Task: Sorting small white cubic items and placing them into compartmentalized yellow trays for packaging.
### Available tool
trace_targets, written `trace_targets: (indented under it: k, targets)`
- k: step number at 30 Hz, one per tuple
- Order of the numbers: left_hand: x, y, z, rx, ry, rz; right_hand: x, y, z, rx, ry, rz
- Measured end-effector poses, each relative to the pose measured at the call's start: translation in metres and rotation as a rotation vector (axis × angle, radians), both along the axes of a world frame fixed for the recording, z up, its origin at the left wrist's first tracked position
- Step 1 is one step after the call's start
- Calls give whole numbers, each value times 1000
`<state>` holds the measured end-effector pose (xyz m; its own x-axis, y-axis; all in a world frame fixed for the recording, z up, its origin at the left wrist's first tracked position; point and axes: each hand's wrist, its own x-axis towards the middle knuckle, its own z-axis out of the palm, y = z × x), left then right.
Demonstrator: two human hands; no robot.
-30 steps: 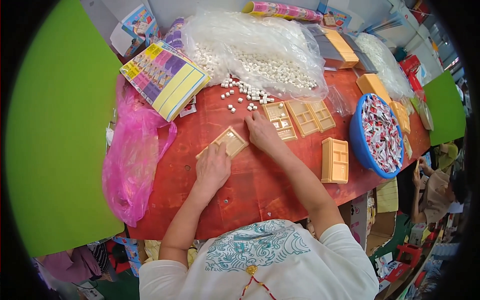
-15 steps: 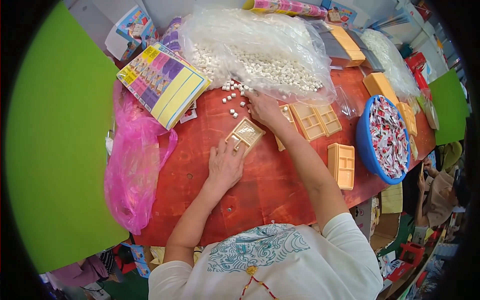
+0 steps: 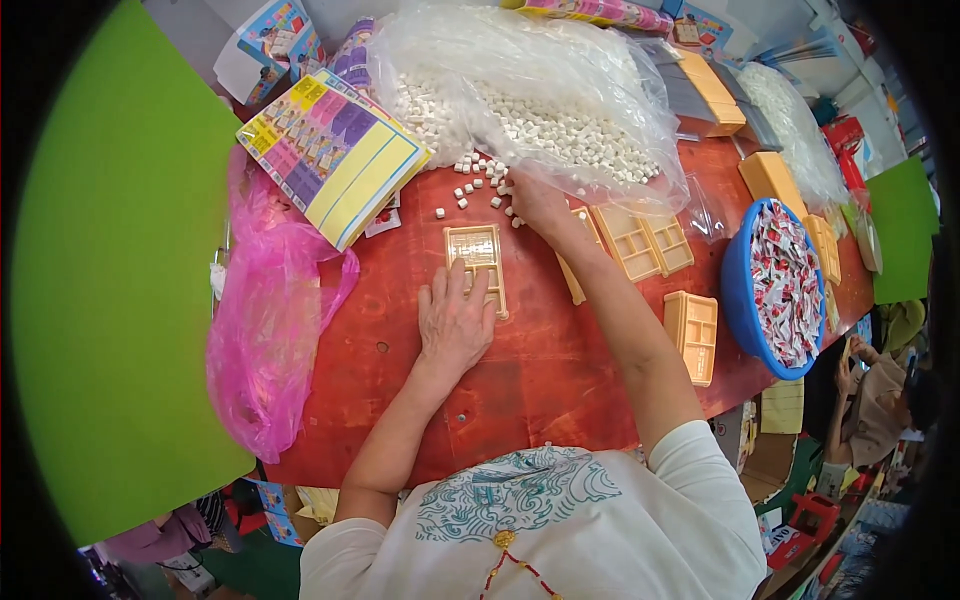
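My left hand [image 3: 455, 325] rests with fingers spread on the near half of a small pale-yellow plastic tray [image 3: 474, 237]. The tray lies face up, divided into compartments. At the mouth of a large clear plastic bag [image 3: 500, 50] is my right hand [image 3: 543, 208], among small white cubes [image 3: 480, 170] that have spilled onto the table. Its fingertips are hidden by the hand and the bag's edge, so I cannot see whether they pinch a cube. Many more white cubes [image 3: 570, 135] fill the bag.
More compartment trays [image 3: 630, 250] lie right of my right forearm, and a stack of trays [image 3: 690, 340] stands nearer. A blue basin [image 3: 735, 290] holds small packets. Printed cards [image 3: 370, 195] and a pink plastic bag [image 3: 265, 330] are at left, on the red table [image 3: 540, 400].
The tray under my left hand has turned from slanted to nearly straight and shifted slightly left. More cubes lie scattered by the bag, where my right hand has moved slightly.
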<state>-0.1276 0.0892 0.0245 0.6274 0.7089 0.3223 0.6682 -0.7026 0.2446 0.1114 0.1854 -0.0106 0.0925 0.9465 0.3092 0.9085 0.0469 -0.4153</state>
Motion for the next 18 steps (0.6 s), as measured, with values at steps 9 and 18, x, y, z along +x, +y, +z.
trace_targets:
  k: [9,18]
  targets:
    - [4,18,-28,-96,-16,53,-35,-11,16,15,-69,-4]
    - [8,20,-35,-202,-59,29,-40,30,0,83,-291,10]
